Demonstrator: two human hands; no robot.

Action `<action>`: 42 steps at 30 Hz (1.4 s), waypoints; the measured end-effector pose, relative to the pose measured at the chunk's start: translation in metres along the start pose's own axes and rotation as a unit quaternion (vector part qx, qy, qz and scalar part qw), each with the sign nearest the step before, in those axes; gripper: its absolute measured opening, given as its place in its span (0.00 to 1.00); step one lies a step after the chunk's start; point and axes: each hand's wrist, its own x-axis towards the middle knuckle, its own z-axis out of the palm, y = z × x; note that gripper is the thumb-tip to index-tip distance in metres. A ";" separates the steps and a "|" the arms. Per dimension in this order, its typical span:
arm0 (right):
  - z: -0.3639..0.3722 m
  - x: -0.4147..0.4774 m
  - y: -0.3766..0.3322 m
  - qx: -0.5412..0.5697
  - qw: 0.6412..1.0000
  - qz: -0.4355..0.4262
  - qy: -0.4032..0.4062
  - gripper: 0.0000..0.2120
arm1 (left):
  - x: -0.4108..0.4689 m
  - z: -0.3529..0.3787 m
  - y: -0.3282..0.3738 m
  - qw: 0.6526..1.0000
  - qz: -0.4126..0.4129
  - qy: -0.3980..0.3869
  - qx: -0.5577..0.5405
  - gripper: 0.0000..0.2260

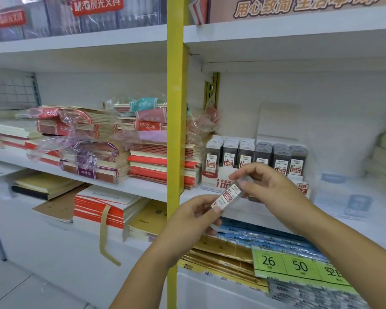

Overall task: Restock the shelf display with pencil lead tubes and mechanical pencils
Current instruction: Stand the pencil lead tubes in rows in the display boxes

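Stationery shop bay, white shelving split by a yellow upright (175,108). Wrapped notebook stacks (98,152) fill the bay to its left. On the middle shelf (250,211) of the right bay, close to the upright and back from the front edge, stands the display box (214,182) of lead tubes. It has six upright columns: the left three are marked 0.5, the right three 0.7. A clear holder (343,192) sits further toward the shelf's right end.

One lead tube (226,196) is held in the air in front of the box, just off the shelf's front edge. Its label reads 0.7. The long axis runs on a diagonal, low end toward the upright and high end toward the box.

The left hand (192,217) has the low end, thumb and curled fingers (216,209) pinching it. The right hand (270,186) has the high end, nipped between its thumb and fingertips (239,175); the other fingers are loosely bent.

Key relation: the 0.7 columns lie directly behind and slightly above the right hand, with the 0.5 columns nearer the left. The right hand looks the better placed to seat the tube. The boxed tubes stand vertical and the held one is tilted, so it probably needs righting first, label outward. I cannot tell which 0.7 column has a free slot. No mechanical pencils can be made out.
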 end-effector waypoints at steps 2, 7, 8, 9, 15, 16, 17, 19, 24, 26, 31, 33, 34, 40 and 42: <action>-0.002 0.000 0.002 0.042 0.998 0.012 0.037 0.11 | 0.000 0.000 -0.001 1.000 0.019 0.018 0.009 0.08; -0.004 -0.001 0.004 0.057 0.997 0.018 0.055 0.13 | 0.002 0.006 -0.001 0.998 0.033 0.044 -0.013 0.07; -0.004 -0.001 0.004 0.048 0.997 0.017 0.053 0.12 | 0.003 0.006 -0.001 0.998 0.034 0.047 -0.013 0.07; -0.004 -0.002 0.004 0.036 0.998 0.013 0.051 0.12 | 0.004 0.007 -0.001 0.998 0.036 0.050 -0.014 0.07; -0.033 -0.001 -0.016 -0.053 0.987 -0.080 0.129 0.15 | 0.015 0.021 -0.005 0.976 0.127 0.104 0.145 0.12; -0.048 0.000 -0.023 -0.073 0.979 -0.104 0.156 0.16 | 0.017 0.026 -0.005 0.958 0.159 0.108 0.213 0.14; -0.064 0.001 -0.030 -0.107 0.970 -0.125 0.181 0.17 | 0.020 0.032 -0.006 0.936 0.191 0.107 0.275 0.17; -0.093 0.003 -0.038 -0.194 0.945 -0.147 0.217 0.18 | 0.026 0.044 -0.007 0.897 0.240 0.103 0.357 0.21; -0.130 0.011 -0.037 -0.349 0.899 -0.149 0.221 0.19 | 0.043 0.074 -0.015 0.837 0.285 0.080 0.459 0.28; -0.132 0.014 -0.032 -0.408 0.881 -0.138 0.194 0.17 | 0.047 0.080 -0.020 0.823 0.284 0.077 0.485 0.29; -0.133 0.025 -0.013 -0.481 0.868 -0.071 0.102 0.09 | 0.051 0.084 -0.025 0.814 0.290 0.096 0.493 0.29; -0.132 0.030 -0.008 -0.493 0.865 -0.044 0.084 0.06 | 0.052 0.084 -0.026 0.816 0.293 0.095 0.489 0.29; -0.132 0.033 -0.007 -0.490 0.867 -0.033 0.084 0.05 | 0.052 0.084 -0.026 0.818 0.295 0.093 0.484 0.29; -0.130 0.042 -0.005 -0.607 0.779 -0.036 0.152 0.06 | 0.052 0.082 -0.026 0.831 0.291 0.083 0.467 0.29; -0.130 0.042 -0.007 -0.615 0.775 -0.020 0.146 0.10 | 0.051 0.081 -0.024 0.835 0.290 0.072 0.462 0.30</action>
